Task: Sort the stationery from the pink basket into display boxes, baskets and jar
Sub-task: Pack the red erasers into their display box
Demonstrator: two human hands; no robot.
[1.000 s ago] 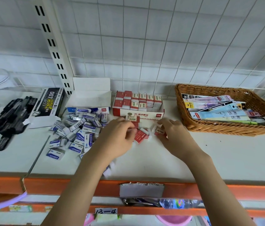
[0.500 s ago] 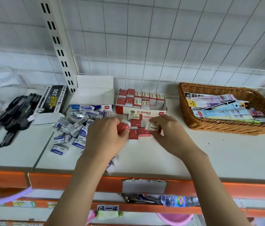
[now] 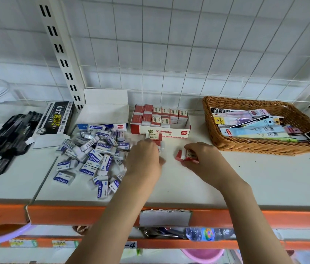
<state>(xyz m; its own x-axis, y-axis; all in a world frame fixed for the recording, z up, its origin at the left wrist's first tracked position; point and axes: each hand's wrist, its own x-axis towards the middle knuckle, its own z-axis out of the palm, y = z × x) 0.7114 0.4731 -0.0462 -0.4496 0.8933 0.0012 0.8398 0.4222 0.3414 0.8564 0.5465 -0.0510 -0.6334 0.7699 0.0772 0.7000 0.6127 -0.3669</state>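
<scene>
A: On the white shelf (image 3: 245, 180), the right hand (image 3: 205, 159) pinches some red erasers (image 3: 185, 155). The left hand (image 3: 144, 159) curls over more in front of the red display box (image 3: 159, 131). I can't tell if it grips them.

B: What now?

A: I think they go in the red box, standing in rows.

B: And around?

A: Blue erasers (image 3: 93, 155) piled left, a wicker basket (image 3: 245, 145) right, a white grid wall (image 3: 169, 54) behind.

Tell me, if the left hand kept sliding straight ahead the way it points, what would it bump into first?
Probably the loose red-and-white erasers lying just beyond the left hand, and right behind them the front wall of the red-and-white cardboard display box. How the fingers lie is hidden behind the hand.
</scene>
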